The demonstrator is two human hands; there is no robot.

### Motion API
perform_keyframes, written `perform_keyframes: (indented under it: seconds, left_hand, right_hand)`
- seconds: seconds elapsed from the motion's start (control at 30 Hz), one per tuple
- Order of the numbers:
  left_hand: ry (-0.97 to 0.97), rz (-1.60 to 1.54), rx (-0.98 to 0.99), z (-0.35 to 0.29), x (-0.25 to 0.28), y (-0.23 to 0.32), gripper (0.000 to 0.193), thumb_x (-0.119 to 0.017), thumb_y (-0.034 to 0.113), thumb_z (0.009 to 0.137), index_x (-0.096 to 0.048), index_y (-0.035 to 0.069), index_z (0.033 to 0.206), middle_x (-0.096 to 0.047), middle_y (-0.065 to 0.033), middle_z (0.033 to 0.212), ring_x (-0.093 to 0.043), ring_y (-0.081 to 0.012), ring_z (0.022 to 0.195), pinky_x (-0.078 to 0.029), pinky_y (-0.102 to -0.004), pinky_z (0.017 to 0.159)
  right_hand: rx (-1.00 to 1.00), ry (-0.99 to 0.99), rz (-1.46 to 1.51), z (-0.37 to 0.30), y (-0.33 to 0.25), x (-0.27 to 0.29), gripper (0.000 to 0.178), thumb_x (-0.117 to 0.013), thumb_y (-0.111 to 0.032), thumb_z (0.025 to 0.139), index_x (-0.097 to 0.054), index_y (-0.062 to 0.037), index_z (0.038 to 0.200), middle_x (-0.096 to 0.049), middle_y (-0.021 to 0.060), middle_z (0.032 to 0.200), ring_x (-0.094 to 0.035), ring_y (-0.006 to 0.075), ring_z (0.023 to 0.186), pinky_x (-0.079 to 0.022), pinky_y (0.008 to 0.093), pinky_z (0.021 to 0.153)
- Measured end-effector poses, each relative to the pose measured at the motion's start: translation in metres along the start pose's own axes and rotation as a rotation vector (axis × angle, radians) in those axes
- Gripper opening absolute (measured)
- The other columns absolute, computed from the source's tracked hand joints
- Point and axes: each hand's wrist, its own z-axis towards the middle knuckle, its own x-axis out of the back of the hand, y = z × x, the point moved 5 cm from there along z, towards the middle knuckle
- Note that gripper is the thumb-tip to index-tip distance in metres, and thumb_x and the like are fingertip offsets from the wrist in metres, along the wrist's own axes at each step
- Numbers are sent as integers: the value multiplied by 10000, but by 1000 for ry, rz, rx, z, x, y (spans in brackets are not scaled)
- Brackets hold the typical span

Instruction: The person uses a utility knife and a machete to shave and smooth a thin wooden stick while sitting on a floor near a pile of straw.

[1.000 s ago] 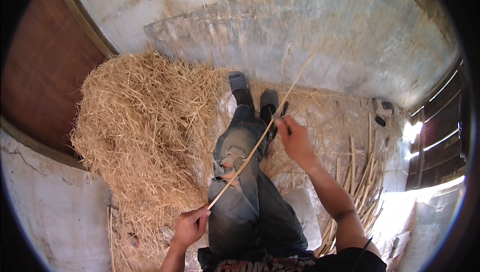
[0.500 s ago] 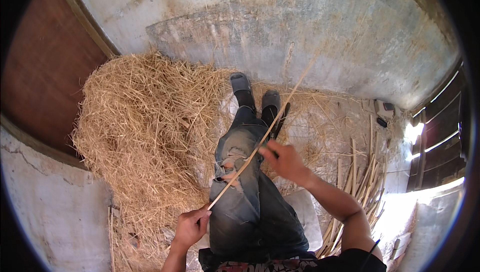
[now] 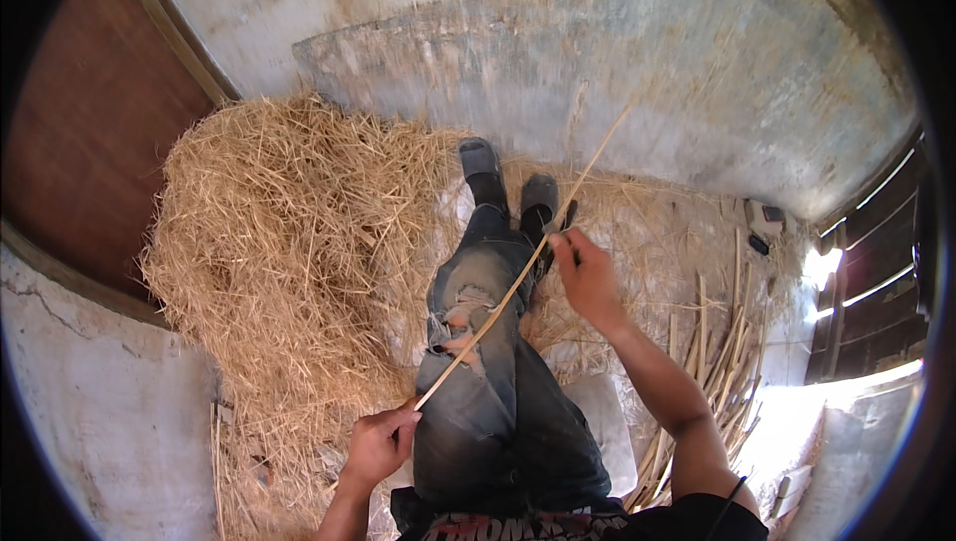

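A long, thin, pale strip point(image 3: 513, 292), which looks like split bamboo, slants across my knees from lower left to upper right. My left hand point(image 3: 381, 444) is closed on its near end, thumb and fingers pinching it beside my thigh. Farther up, my right hand point(image 3: 590, 277) has its fingertips closed against the strip. A small greyish bit shows at those fingertips, too small to name. Past the right hand, the strip's far end rises in front of the wall. A dark narrow object point(image 3: 571, 213) stands beside my right shoe, partly hidden.
A big straw heap point(image 3: 289, 242) lies left of my legs. Several bamboo strips point(image 3: 732, 342) are piled on the floor at right. Small dark objects point(image 3: 762, 242) sit by the far right corner. A stained wall point(image 3: 597, 53) rises ahead; a brown panel point(image 3: 90, 133) stands at left.
My right hand has moved up along the strip, away from me, from beside my knee toward my right shoe. My left hand keeps its hold on the near end.
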Motion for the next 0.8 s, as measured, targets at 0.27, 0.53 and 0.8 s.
perform_keyframes:
  seconds: [0.27,0.53,0.8]
  left_hand:
    - [13,-40,22,-4,-3,-6,271,-693,96,913,-726,33,1175,-678,-199,761,-674,-311,606,-528,-369,568]
    - [0,-18,57,-1,2,0,241,-688,107,923,-727,24,1146,-670,-206,748,-682,-312,614,-528,-363,569]
    - [-54,-67,106,-2,-3,-4,198,-656,132,965,-733,43,1124,-605,-166,636,-621,-284,517,-492,-360,519]
  right_hand:
    - [-51,-118,-42,-1,8,2,294,-620,-311,1031,-602,-28,953,-553,176,644,-461,263,531,-420,391,530]
    - [90,-344,-50,-34,-6,-28,340,-626,-341,1021,-564,-27,907,-528,217,683,-454,293,560,-426,421,554]
    - [235,-201,154,-43,-14,-40,339,-616,-296,1032,-549,-14,856,-506,188,640,-399,256,540,-417,410,540]
